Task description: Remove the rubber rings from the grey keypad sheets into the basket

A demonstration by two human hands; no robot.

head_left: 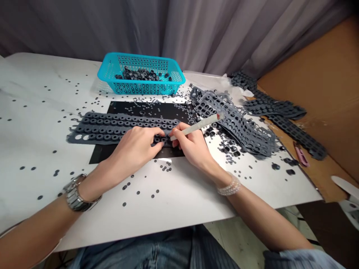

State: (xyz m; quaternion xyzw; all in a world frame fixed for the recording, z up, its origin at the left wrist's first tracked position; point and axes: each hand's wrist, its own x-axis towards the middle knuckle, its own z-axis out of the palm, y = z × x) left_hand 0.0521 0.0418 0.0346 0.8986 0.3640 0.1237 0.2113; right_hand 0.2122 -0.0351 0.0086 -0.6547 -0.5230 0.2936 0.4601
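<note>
the black mat lies in the middle of the white table, and everything turns on it. a grey rubber strip, full of moulded rings, lies across the mat's near half and hangs off its left edge. the left hand is on the strip's right end, over the mat, fingers bunched together and pressing it down. the right hand, at the mat's right edge, has thumb and fingers clamped round a white stick. the stick's tip meets the strip just beside the left fingertips.

to my eye the work wants the strip pinned flat close to the tip, so the rubber can't buckle. the stick looks best held short and pushed straight down through one ring at a time. the left fingertips sit very near the point, so a slip would land on them.

behind the mat stands a blue basket with loose rings in it. right of the mat sprawls a heap of punched-out strips, its edge almost at the right wrist, which crowds that elbow. small dark discs are scattered all round the mat, some right in front of it. they could get under the strip and lift it. far right of the mat, past the heap, a pink cutter lies on brown board.
</note>
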